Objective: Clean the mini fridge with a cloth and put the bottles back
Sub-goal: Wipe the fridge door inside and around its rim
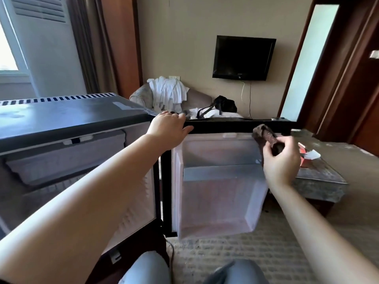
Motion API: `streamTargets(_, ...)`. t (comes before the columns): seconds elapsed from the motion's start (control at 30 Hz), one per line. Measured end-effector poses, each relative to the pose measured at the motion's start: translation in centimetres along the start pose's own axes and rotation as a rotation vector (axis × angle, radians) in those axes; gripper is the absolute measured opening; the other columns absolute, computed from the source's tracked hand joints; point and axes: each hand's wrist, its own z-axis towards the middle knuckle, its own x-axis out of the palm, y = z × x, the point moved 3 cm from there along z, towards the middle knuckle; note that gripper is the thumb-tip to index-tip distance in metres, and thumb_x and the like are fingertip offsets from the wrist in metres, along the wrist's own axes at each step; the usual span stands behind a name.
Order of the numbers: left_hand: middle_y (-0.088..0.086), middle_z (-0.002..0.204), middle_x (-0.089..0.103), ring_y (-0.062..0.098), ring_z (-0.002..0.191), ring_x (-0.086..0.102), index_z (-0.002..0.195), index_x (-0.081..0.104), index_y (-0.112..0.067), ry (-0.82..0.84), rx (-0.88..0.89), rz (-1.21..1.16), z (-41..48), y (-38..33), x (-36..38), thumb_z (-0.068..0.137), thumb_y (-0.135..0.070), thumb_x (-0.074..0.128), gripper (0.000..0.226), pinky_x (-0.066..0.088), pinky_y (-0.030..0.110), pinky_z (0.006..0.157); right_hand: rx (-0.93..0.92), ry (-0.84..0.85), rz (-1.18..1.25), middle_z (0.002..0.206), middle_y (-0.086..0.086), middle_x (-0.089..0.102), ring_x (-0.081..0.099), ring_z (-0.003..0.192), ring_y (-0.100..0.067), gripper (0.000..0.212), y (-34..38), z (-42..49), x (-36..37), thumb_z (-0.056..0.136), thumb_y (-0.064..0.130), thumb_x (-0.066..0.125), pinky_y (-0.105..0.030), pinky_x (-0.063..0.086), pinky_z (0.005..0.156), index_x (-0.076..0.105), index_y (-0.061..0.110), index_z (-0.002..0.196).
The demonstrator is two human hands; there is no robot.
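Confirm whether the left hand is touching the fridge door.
Touching. Head view shows the left hand gripping the fridge door along its top edge, thumb on the near side.

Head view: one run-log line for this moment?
fridge door: open | left hand: holds its top edge | right hand: holds cloth at its upper corner | bottles: none seen

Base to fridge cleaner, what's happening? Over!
Left hand grips open door's top edge. Right hand holds cloth at door's upper corner. No bottles in view; nothing blocking.
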Motion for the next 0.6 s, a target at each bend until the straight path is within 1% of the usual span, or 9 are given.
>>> streamTargets(0.07, 0.011, 0.118, 0.063, 0.028, 0.116, 0.053, 0.125, 0.050, -0.008, -0.034, 0.032, -0.019, -0.1, 0.3, 0.3, 0.101, -0.046, 0.032, 0.049, 0.034, 0.033, 0.099, -0.025, -0.044, 0.020, 0.094, -0.018, 0.065, 0.058, 0.088, -0.036, 0.017, -0.8, -1.1, 0.0, 0.082, 0.007, 0.065, -0.028, 0.036, 0.073, 0.059, -0.001, 0.096)
streamTargets(0.13, 0.010, 0.119, 0.062, 0.029, 0.118, 0.052, 0.128, 0.048, -0.009, -0.053, 0.043, -0.086, -0.4, 0.8, 0.6, 0.100, -0.047, 0.033, 0.049, 0.035, 0.034, 0.098, -0.049, -0.142, 0.041, 0.093, -0.018, 0.065, 0.058, 0.088, -0.035, 0.015, -1.2, -1.0, -0.8, 0.081, 0.006, 0.064, -0.028, 0.039, 0.078, 0.059, -0.002, 0.093)
streamTargets(0.23, 0.009, 0.114, 0.064, 0.029, 0.115, 0.051, 0.119, 0.055, -0.011, -0.106, 0.056, -0.197, -0.8, 1.4, 1.2, 0.098, -0.047, 0.039, 0.045, 0.038, 0.035, 0.092, -0.088, -0.235, 0.038, 0.095, -0.016, 0.066, 0.061, 0.090, -0.034, 0.014, -1.7, 0.1, -2.0, 0.079, 0.006, 0.061, -0.031, 0.044, 0.083, 0.061, -0.001, 0.091)
streamTargets(0.3, 0.008, 0.110, 0.066, 0.028, 0.112, 0.052, 0.114, 0.057, -0.012, -0.143, 0.042, -0.265, -1.1, 1.6, 1.6, 0.096, -0.047, 0.043, 0.042, 0.039, 0.035, 0.089, -0.125, -0.209, 0.033, 0.098, -0.014, 0.067, 0.062, 0.093, -0.033, 0.015, -1.5, -0.5, -1.6, 0.081, 0.003, 0.060, -0.031, 0.045, 0.086, 0.063, 0.000, 0.095)
streamTargets(0.37, 0.008, 0.109, 0.067, 0.028, 0.112, 0.052, 0.114, 0.058, -0.013, -0.158, 0.017, -0.318, -1.3, 1.6, 1.7, 0.095, -0.047, 0.045, 0.041, 0.038, 0.034, 0.093, -0.197, -0.136, 0.035, 0.103, -0.014, 0.067, 0.061, 0.099, -0.030, 0.020, 0.1, -2.5, 0.1, 0.083, -0.001, 0.059, -0.030, 0.045, 0.091, 0.066, -0.002, 0.101)
streamTargets(0.43, 0.008, 0.111, 0.066, 0.027, 0.116, 0.050, 0.115, 0.058, -0.013, -0.147, -0.014, -0.338, -1.3, 1.4, 1.5, 0.095, -0.046, 0.044, 0.041, 0.037, 0.034, 0.091, -0.256, -0.038, 0.050, 0.110, -0.015, 0.067, 0.059, 0.106, -0.027, 0.024, 2.3, -5.0, 2.4, 0.087, 0.002, 0.060, -0.031, 0.044, 0.097, 0.067, -0.003, 0.109)
streamTargets(0.5, 0.009, 0.114, 0.065, 0.027, 0.121, 0.047, 0.117, 0.057, -0.013, -0.114, -0.038, -0.334, -1.1, 1.3, 1.1, 0.097, -0.047, 0.041, 0.043, 0.037, 0.035, 0.091, -0.235, 0.015, 0.068, 0.117, -0.015, 0.066, 0.059, 0.112, -0.028, 0.027, 3.3, -5.9, 3.9, 0.090, 0.006, 0.059, -0.030, 0.044, 0.100, 0.066, -0.003, 0.114)
streamTargets(0.57, 0.010, 0.113, 0.065, 0.027, 0.119, 0.047, 0.117, 0.056, -0.012, -0.094, -0.056, -0.327, -1.0, 1.2, 1.0, 0.097, -0.047, 0.040, 0.043, 0.037, 0.035, 0.090, -0.224, 0.075, 0.063, 0.115, -0.016, 0.067, 0.062, 0.109, -0.031, 0.027, 3.1, -4.9, 4.2, 0.088, 0.004, 0.059, -0.027, 0.042, 0.099, 0.068, -0.003, 0.113)
streamTargets(0.6, 0.010, 0.112, 0.065, 0.027, 0.117, 0.048, 0.115, 0.057, -0.012, -0.090, -0.059, -0.323, -1.0, 1.1, 1.0, 0.097, -0.047, 0.040, 0.043, 0.037, 0.035, 0.088, -0.219, 0.093, 0.057, 0.110, -0.017, 0.069, 0.065, 0.103, -0.032, 0.026, 2.6, -4.0, 3.7, 0.085, 0.000, 0.059, -0.023, 0.041, 0.096, 0.070, -0.003, 0.108)
